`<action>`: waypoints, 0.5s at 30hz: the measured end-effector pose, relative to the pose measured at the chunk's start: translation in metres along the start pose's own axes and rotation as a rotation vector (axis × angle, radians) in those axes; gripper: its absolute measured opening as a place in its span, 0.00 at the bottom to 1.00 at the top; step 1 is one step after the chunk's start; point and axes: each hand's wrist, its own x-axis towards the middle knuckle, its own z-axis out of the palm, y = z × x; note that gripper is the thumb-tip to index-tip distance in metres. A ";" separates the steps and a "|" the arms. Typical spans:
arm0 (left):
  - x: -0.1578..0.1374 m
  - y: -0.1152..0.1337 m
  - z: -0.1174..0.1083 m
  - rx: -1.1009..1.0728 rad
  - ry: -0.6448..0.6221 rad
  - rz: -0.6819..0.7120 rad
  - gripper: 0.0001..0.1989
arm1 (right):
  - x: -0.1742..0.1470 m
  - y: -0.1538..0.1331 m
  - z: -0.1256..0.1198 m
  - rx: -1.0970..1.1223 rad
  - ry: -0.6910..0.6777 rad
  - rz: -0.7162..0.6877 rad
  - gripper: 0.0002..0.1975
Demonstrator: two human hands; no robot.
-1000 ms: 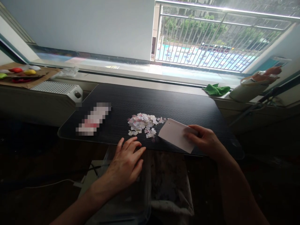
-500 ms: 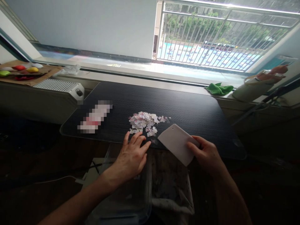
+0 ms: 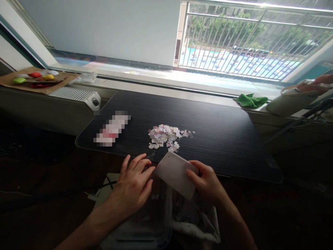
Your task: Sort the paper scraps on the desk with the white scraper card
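Note:
A heap of small whitish and pink paper scraps [image 3: 164, 134] lies on the dark table [image 3: 218, 128]. My right hand [image 3: 205, 178] grips a flat white plastic scraper [image 3: 178, 173] with a small hole near one corner, thumb on top. The scraper is tilted at the table's front edge, just below the heap. My left hand [image 3: 135, 182] is spread, palm down, to the left of the scraper and holds nothing. Its fingertips are near the table's front edge. Below both hands stands a clear plastic box [image 3: 168, 222], partly hidden by my left hand and the scraper.
A pixelated item [image 3: 111, 130] lies on the table's left side. Beside the box is a lined bin [image 3: 195, 229]. A green cloth [image 3: 251, 100] and a pale container [image 3: 291, 100] sit on the right sill. At left are a white heater [image 3: 78, 97] and cardboard [image 3: 13, 78] with colourful items.
My right hand has brought the scraper left and down toward the table's front edge. My left hand has drawn back from the scraps toward me. The view has shifted slightly.

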 end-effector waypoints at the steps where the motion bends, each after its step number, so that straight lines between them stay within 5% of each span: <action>1: -0.006 -0.003 -0.002 0.012 0.013 0.006 0.15 | -0.004 -0.002 0.003 -0.051 -0.037 -0.051 0.14; 4: -0.016 -0.012 -0.005 0.052 0.046 -0.005 0.15 | -0.017 -0.006 0.003 -0.169 -0.035 -0.268 0.12; 6: -0.015 -0.015 -0.003 0.062 0.049 -0.026 0.15 | -0.021 -0.007 -0.005 -0.180 0.090 -0.354 0.12; 11: 0.008 -0.006 0.004 0.026 0.006 -0.029 0.16 | -0.011 -0.006 -0.033 -0.211 0.453 -0.219 0.14; 15: 0.033 0.008 0.008 0.003 -0.047 0.025 0.17 | 0.000 -0.005 -0.041 -0.222 0.505 -0.139 0.18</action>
